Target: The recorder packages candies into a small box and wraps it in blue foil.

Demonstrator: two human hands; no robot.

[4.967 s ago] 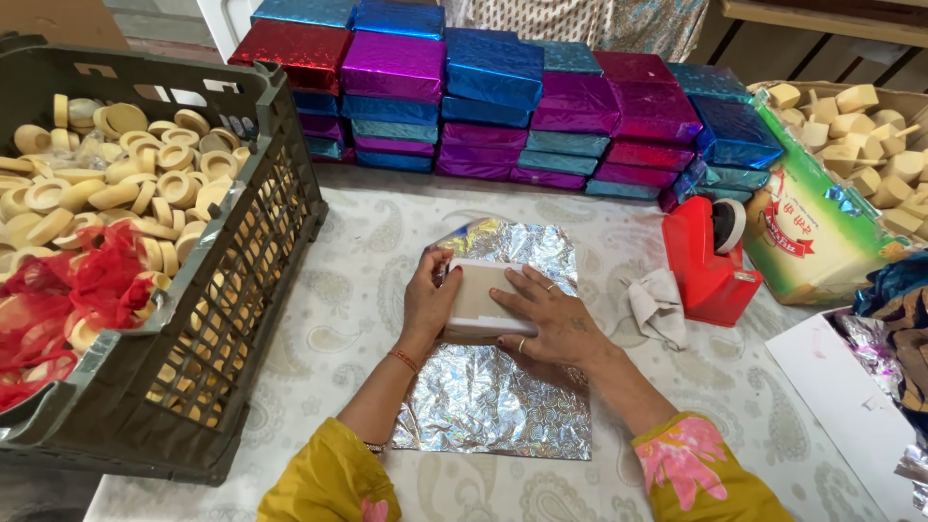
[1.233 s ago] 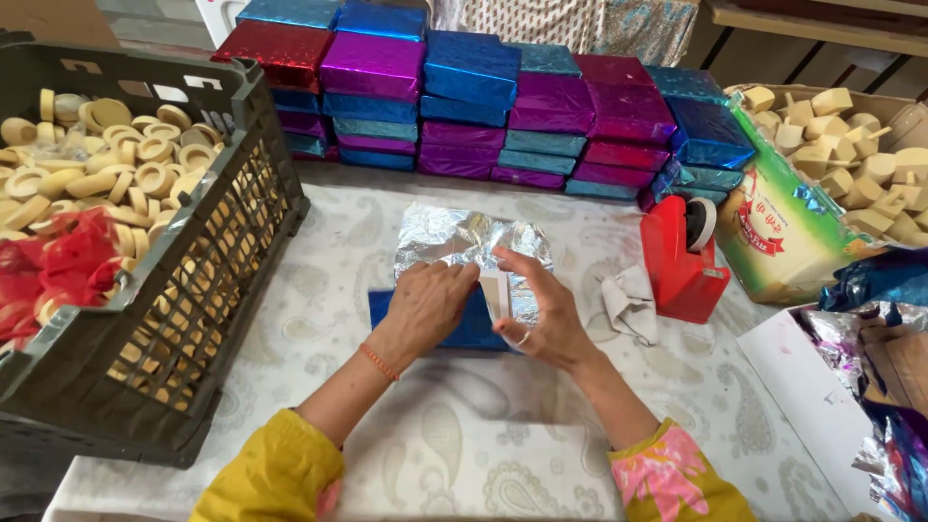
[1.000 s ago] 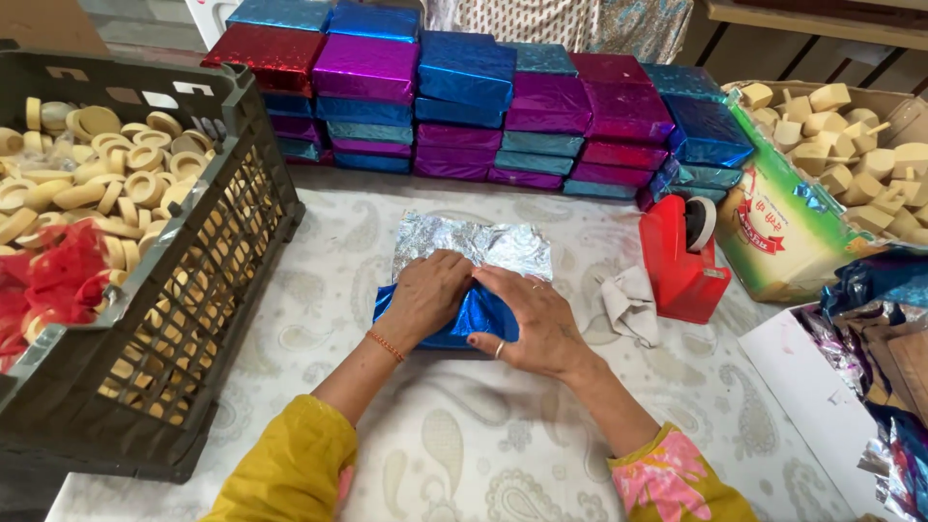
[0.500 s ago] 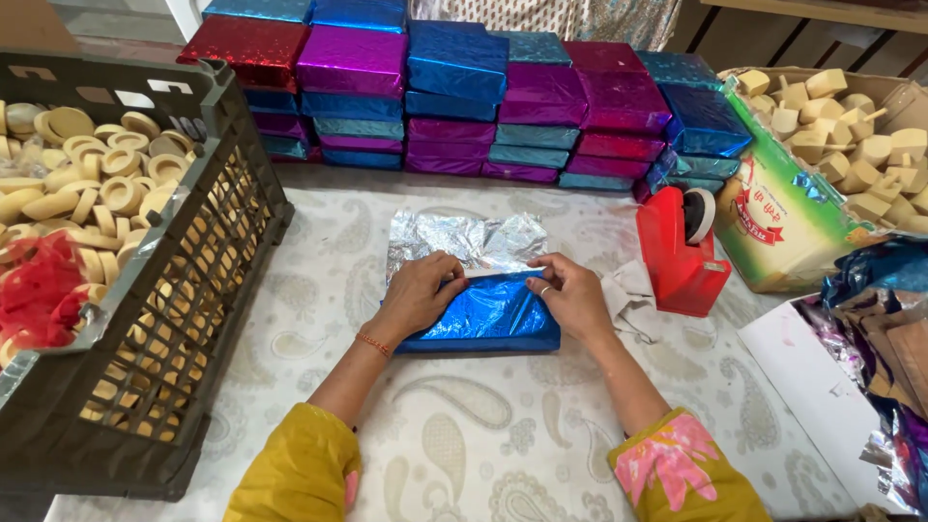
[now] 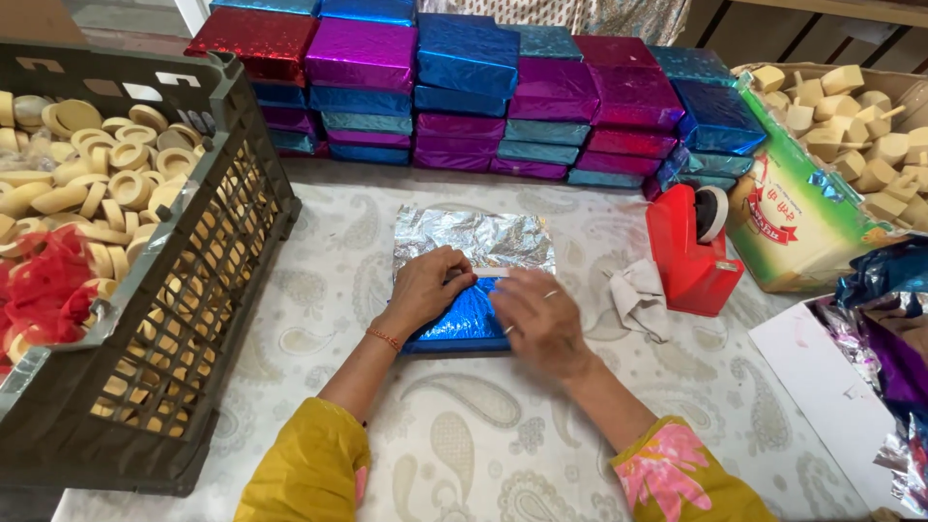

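A flat box half wrapped in blue foil [image 5: 462, 324] lies on the patterned tablecloth [image 5: 503, 425]. The silver back of the foil sheet [image 5: 474, 240] sticks out beyond it. My left hand [image 5: 427, 288] presses down on the box's left part, fingers bent over the fold. My right hand [image 5: 537, 317] lies flat on the right part, fingers reaching toward the fold's edge. Both hands rest on the foil; neither lifts it.
A dark plastic crate [image 5: 193, 290] of pale round pieces and red netting stands at the left. Stacked foil-wrapped boxes [image 5: 464, 92] line the far side. A red tape dispenser [image 5: 691, 246], a cloth [image 5: 633, 295], a carton of pale blocks [image 5: 831, 145] and loose foil sheets [image 5: 889, 329] lie right.
The blue foil flap has been folded over the box, covering it. My right hand has slid from the box's right edge inward toward the fold; my left hand stays on the left.
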